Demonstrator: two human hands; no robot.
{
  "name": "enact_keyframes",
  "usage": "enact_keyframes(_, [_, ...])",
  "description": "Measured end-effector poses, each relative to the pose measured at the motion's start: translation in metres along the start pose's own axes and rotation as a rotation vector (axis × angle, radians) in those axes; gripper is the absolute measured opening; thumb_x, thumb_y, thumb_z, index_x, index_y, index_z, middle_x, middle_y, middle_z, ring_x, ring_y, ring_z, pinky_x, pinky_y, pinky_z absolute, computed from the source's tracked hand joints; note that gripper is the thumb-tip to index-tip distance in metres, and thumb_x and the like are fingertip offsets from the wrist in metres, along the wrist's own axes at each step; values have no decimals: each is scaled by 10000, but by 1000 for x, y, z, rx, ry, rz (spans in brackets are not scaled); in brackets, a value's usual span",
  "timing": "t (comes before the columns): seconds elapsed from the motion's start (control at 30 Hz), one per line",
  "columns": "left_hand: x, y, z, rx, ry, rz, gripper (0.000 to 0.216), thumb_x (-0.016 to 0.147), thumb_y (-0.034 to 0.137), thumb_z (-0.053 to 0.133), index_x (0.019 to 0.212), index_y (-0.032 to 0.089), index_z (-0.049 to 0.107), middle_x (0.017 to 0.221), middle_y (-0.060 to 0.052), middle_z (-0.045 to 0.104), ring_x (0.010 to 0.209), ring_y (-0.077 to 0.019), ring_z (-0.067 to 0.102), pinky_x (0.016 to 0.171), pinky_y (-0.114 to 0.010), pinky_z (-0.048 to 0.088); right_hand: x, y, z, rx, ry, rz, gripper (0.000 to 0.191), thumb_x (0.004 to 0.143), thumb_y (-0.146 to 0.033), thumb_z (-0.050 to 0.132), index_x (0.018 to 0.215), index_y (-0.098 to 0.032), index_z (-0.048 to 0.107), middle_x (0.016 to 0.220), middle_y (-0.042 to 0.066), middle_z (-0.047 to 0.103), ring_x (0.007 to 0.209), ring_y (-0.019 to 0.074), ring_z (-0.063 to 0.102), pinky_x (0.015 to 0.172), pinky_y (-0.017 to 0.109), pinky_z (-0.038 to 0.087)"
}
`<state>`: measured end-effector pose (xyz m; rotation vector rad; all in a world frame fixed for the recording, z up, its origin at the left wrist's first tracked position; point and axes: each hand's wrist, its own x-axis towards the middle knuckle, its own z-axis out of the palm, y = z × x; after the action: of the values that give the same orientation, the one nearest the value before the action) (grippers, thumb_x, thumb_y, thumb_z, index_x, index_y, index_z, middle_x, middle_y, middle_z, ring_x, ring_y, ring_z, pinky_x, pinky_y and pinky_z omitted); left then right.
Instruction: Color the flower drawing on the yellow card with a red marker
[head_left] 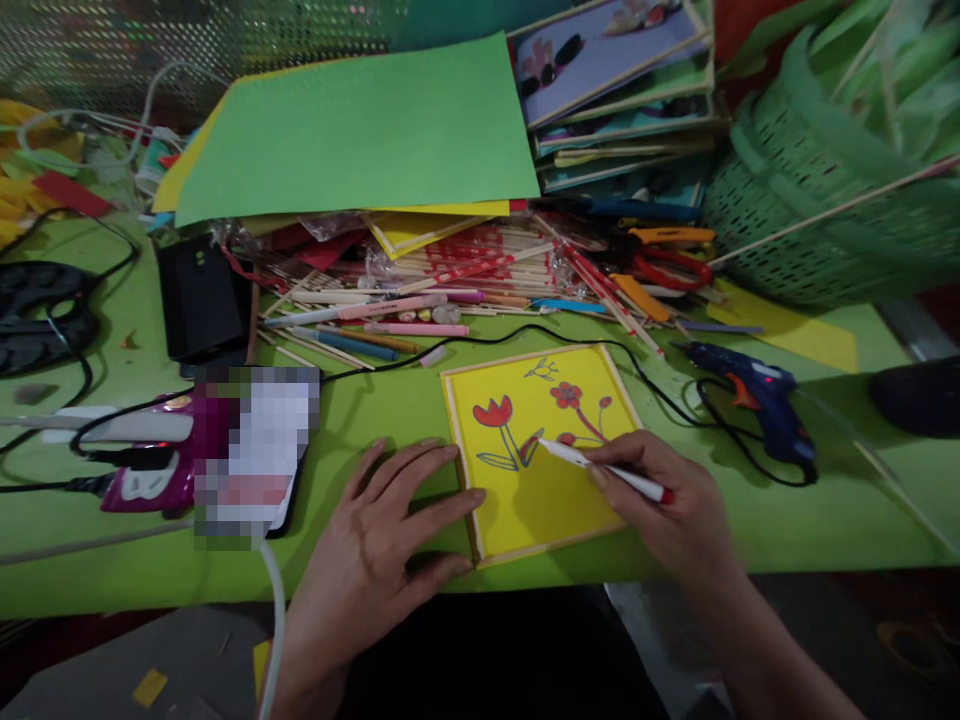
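Green table [840,535] across the whole scene, crowded along the far side, with the near strip given over to handwork. Green basket [787,230] at far right, loaded with loose green material, seemingly parked there as storage out of the way. Green sheet [360,140] at far center-left, spread over other supplies. Beside it, to the right, a stack of framed pictures [600,65], piled probably to save room. Thin sticks [480,260] heaped just nearer, still within reach.

At near center, yellow framed card [555,510], flat on the table, slightly turned, directly between both hands. Left hand [382,530] open, fingers spread, closed around nothing; fingertips against the frame's left edge, likely to stop any sliding. Right hand [675,500] over the near-right side of the card, thumb and fingers drawn together in a writing grip.

Blue glue gun [772,400] lying to the right, clear of the drawing arm. Phone [259,450] at left, screen upward, perhaps for easy glancing; display blurred out.

White pen [634,483] pinched firmly in the right hand, slanted leftward for fine control. Red tulip [493,413] on the card's left half. Smallest, a partly reddened leaf [530,449] right at the pen's tip; actual contact impossible to tell.
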<state>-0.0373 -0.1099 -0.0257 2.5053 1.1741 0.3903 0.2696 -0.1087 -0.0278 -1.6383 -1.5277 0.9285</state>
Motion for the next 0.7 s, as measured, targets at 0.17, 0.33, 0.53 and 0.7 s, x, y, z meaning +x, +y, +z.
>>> enact_keyframes(0.17, [-1,-1,1,-1,-6,3,511,921,348,702,1418,387,586,1561,-50,492,1434,-289,452,1216,-581,250,3,-5,1,6,50,-36,15,864,-237,711,870,-246,721,811,8,801,708,188,778,569,212,565])
enact_keyframes(0.33, [-2,-2,2,17,-12,13,527,923,354,702,1432,388,570,1570,-48,477,1449,-278,427,1225,-581,224,2,-4,1,-12,58,-21,11,868,-235,710,872,-242,718,790,6,793,674,179,767,548,206,560])
enact_keyframes(0.53, [-2,-4,2,18,-17,23,530,926,364,701,1439,383,565,1574,-58,472,1447,-284,429,1214,-592,243,0,-2,0,-12,82,-36,18,868,-230,710,873,-246,716,784,-9,788,648,151,748,544,187,548])
enact_keyframes(0.7, [0,0,1,-18,4,-7,495,928,336,699,1408,387,592,1558,-43,497,1440,-281,447,1216,-588,249,1,-2,-1,11,59,-35,32,860,-216,709,866,-247,711,787,-9,793,641,150,750,532,182,538])
